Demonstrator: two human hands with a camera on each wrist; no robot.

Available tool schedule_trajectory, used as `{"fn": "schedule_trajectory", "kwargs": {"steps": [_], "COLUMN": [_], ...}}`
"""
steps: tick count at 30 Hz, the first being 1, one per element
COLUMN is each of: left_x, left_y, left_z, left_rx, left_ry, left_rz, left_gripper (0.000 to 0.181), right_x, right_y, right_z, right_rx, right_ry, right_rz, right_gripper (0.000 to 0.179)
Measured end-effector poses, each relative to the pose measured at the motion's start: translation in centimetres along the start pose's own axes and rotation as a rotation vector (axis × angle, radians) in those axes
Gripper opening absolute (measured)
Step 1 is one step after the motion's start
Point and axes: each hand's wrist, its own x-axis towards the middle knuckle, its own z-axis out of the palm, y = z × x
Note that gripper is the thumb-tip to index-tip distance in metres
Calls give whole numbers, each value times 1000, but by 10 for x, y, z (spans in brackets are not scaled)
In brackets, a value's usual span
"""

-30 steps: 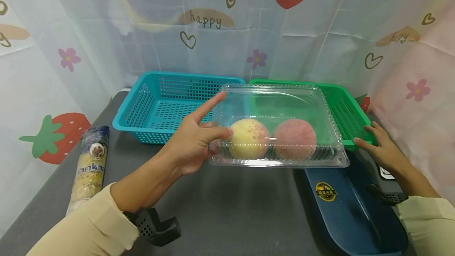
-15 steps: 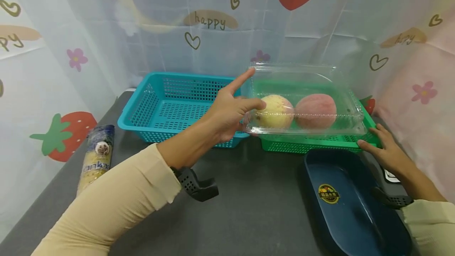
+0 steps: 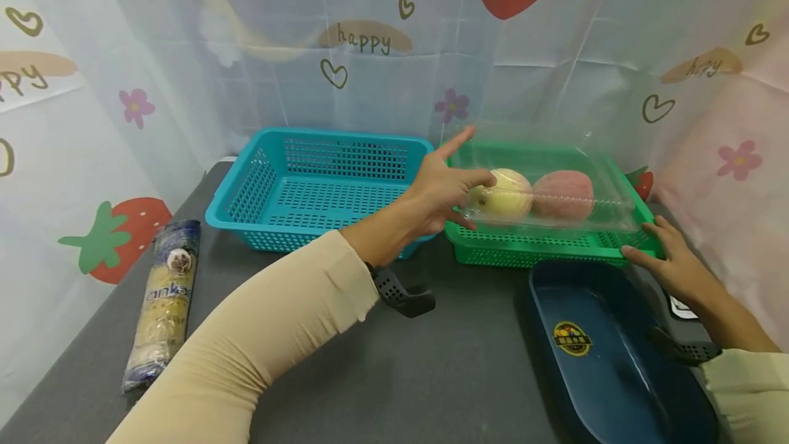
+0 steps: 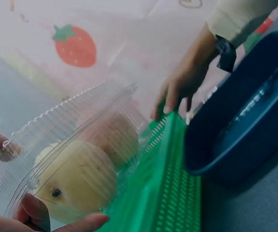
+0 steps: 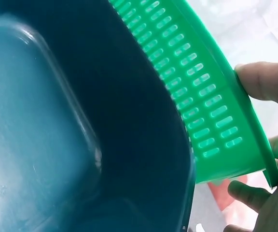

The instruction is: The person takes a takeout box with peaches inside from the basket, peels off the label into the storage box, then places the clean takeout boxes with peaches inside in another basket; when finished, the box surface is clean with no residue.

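My left hand [image 3: 440, 190] grips the left end of a clear plastic clamshell box [image 3: 607, 207], thumb on its near side and index finger stretched along the edge. Inside sit two peaches, a yellow one [image 3: 510, 196] and a pink one [image 3: 564, 195]. In the head view the box overlaps the green basket [image 3: 493, 252]; in the left wrist view it tilts over the basket's rim. My right hand [image 3: 678, 266] holds the basket's front right corner. The right wrist view shows that thumb [image 5: 264, 79] on the rim and the other fingers beyond the basket.
A turquoise basket [image 3: 259, 235] stands left of the green one. The dark blue tray [image 3: 607, 341], with a round sticker, lies at the front right. At the left lies a long wrapped package [image 3: 163, 300]. A patterned curtain [image 3: 259, 94] hangs behind the table.
My left hand has carried the clear box with the peaches away from me and to the right, over the green basket. My right hand has stayed at the basket's corner.
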Motion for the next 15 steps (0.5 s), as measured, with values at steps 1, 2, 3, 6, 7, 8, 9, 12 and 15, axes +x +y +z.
{"fn": "schedule_trajectory", "kwargs": {"steps": [1,2,3,6,7,8,9,12,15], "left_x": [4,9,12,23,26,29,32,40,47], "left_y": [-3,-6,-9,-18,-21,-23,-25,-32,-40], "left_z": [2,5,8,15,17,19,20,22,24], "left_rx": [11,22,30,40,39,42,47,72,99], "left_ry": [9,20,28,45,52,57,61,72,68], "left_rz": [-6,-10,-15,-33,-40,-46,-52,-61,-68], "left_gripper": [82,82,83,83,83,83,83,83,82], "right_x": [-1,-1,-1,-2,-2,-2,-2,-1,0], "right_y": [0,0,1,1,1,1,1,0,0], "right_z": [0,0,-1,-1,-1,-1,-1,0,-2], "right_rx": [0,1,0,0,-3,-5,-7,-14,-27], "right_ry": [2,3,4,9,11,9,7,0,1], "right_rz": [0,1,-1,-5,-5,-6,-6,-2,0], "right_gripper": [78,78,78,78,78,78,78,78,78]}}
